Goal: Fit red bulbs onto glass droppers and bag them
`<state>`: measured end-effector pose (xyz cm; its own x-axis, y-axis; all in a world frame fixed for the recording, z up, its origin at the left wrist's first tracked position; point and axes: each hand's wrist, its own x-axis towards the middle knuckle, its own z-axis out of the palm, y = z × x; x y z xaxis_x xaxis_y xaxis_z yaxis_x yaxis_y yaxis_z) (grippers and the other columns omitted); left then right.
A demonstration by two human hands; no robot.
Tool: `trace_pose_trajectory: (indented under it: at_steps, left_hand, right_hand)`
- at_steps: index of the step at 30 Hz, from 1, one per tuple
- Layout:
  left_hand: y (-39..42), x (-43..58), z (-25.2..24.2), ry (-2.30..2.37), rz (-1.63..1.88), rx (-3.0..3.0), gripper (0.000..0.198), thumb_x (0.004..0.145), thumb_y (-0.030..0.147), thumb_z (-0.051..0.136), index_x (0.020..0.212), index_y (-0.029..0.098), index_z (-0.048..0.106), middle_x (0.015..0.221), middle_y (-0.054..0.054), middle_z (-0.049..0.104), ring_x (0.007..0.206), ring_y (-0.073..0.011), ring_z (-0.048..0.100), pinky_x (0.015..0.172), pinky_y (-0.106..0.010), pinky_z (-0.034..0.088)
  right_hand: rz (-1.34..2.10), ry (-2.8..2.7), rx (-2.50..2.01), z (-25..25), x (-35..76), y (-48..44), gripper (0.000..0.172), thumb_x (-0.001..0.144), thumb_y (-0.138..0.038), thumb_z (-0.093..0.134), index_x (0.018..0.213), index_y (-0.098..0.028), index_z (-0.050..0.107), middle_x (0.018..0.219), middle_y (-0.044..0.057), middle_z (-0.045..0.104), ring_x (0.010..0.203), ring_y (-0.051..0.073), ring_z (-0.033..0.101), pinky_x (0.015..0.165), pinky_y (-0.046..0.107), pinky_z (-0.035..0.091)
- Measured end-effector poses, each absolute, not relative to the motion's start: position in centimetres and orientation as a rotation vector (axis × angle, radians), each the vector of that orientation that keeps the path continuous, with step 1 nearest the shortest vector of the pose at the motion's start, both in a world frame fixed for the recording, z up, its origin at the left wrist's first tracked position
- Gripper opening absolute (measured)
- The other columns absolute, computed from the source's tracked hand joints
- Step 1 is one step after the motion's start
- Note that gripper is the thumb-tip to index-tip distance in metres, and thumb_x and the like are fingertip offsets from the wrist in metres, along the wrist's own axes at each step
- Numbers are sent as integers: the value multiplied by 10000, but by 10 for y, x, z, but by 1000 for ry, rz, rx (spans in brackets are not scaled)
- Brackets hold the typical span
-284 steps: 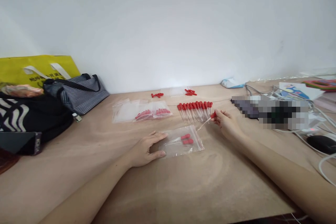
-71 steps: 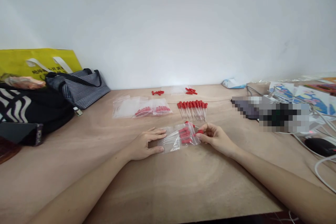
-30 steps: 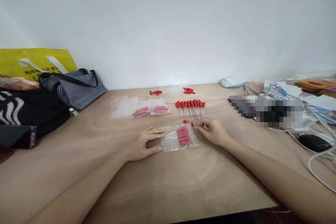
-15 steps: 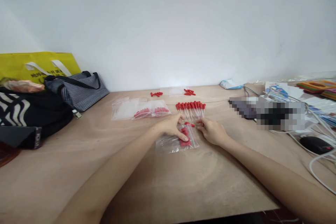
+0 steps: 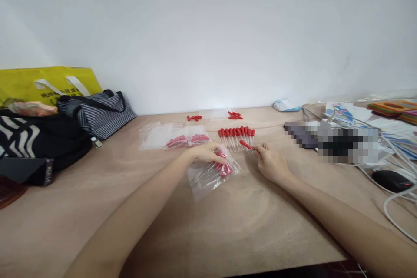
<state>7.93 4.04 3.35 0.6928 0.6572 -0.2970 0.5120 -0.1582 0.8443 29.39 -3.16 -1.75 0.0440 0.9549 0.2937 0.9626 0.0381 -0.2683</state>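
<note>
My left hand point(image 5: 208, 153) grips a clear zip bag point(image 5: 203, 184) by its upper edge, fingers closed on the plastic. Inside the bag are several droppers with red rubber bulbs point(image 5: 225, 170). To its right, my right hand point(image 5: 269, 163) pinches a single dropper point(image 5: 245, 144) by its thin clear stem, the red bulb pointing left and away from me. Just beyond both hands lies a row of droppers point(image 5: 236, 132), red bulbs at the far side and clear stems toward me.
Zip bags with red bulbs point(image 5: 198, 137) lie left of the row. Loose red bulbs point(image 5: 194, 118) sit near the wall. Left stand a striped bag point(image 5: 97, 115) and a black bag point(image 5: 42, 139). Cables, a phone point(image 5: 301, 134) and a mouse point(image 5: 392, 180) occupy the right.
My right hand has lifted a dropper from beside the bag's opening and moved slightly right. The bag has been raised and tilted by my left hand, shifting a little left.
</note>
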Motion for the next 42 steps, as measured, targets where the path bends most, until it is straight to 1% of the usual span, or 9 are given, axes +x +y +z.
trace_pose_trajectory:
  at_steps: [7, 12, 15, 25, 28, 31, 34, 37, 42]
  left_hand:
    - [48, 9, 81, 993, 736, 1624, 404, 549, 280, 741, 913, 148, 627, 878, -69, 674, 791, -201, 625, 734, -342, 482]
    - [82, -21, 95, 1026, 1459, 1591, 452, 474, 341, 778, 861, 140, 659, 819, -69, 687, 801, -214, 630, 788, -382, 484]
    - [102, -21, 78, 997, 1617, 1693, 400, 475, 383, 768, 785, 147, 677, 856, -73, 687, 856, -217, 616, 829, -361, 465]
    - [102, -25, 13, 1000, 969, 2072, 277, 525, 399, 709, 643, 150, 685, 884, -106, 683, 1128, -276, 462, 950, -399, 357]
    - [97, -55, 10, 1105, 889, 2228, 386, 568, 422, 649, 866, 178, 672, 1080, -76, 617, 1197, -264, 383, 1007, -413, 279]
    - [98, -90, 5, 1607, 1034, 2231, 496, 710, 484, 451, 1064, 168, 595, 1243, -74, 497, 1232, -246, 331, 1036, -404, 220]
    - [99, -116, -3, 2136, 674, 2133, 590, 780, 465, 339, 1257, 128, 422, 1367, -111, 314, 1285, -275, 205, 1037, -484, 133]
    - [96, -126, -6, 2247, 196, 2072, 644, 806, 484, 269, 1326, 104, 293, 1402, -125, 195, 1297, -284, 140, 1022, -526, 100]
    - [66, -139, -5, 2250, 11, 2120, 639, 827, 467, 217, 1350, 101, 212, 1416, -95, 133, 1304, -253, 116, 1039, -465, 120]
  right_hand:
    - [-30, -1890, -1830, -23, 295, -31, 261, 827, -183, 360, 985, -195, 568, 864, 63, 561, 734, 162, 530, 501, 228, 279]
    - [-40, -1881, -1767, -29, 292, -29, 271, 812, -169, 366, 989, -183, 571, 836, 63, 550, 709, 156, 517, 498, 228, 288]
    - [-52, -1881, -1771, -29, 288, -31, 267, 815, -173, 367, 990, -188, 567, 863, 62, 543, 730, 154, 518, 494, 225, 290]
    - [-79, -1898, -1717, -31, 287, -33, 285, 819, -180, 345, 999, -205, 564, 860, 46, 542, 712, 143, 520, 498, 218, 319]
    - [-77, -1912, -1726, -33, 286, -32, 287, 803, -163, 355, 988, -214, 568, 881, 44, 543, 723, 140, 525, 480, 214, 305]
    - [-97, -1938, -1729, -32, 282, -33, 269, 805, -170, 363, 960, -219, 577, 905, 42, 545, 728, 136, 525, 468, 210, 292]
    - [-136, -1945, -1708, -31, 278, -34, 261, 826, -202, 353, 946, -216, 584, 904, 45, 551, 725, 135, 526, 469, 208, 290]
    - [-193, -1945, -1682, -29, 277, -35, 269, 839, -227, 342, 942, -208, 590, 918, 55, 556, 735, 140, 531, 474, 212, 293]
    - [-296, -1903, -1694, -26, 276, -39, 264, 843, -247, 353, 924, -204, 600, 897, 54, 566, 698, 135, 535, 490, 218, 293]
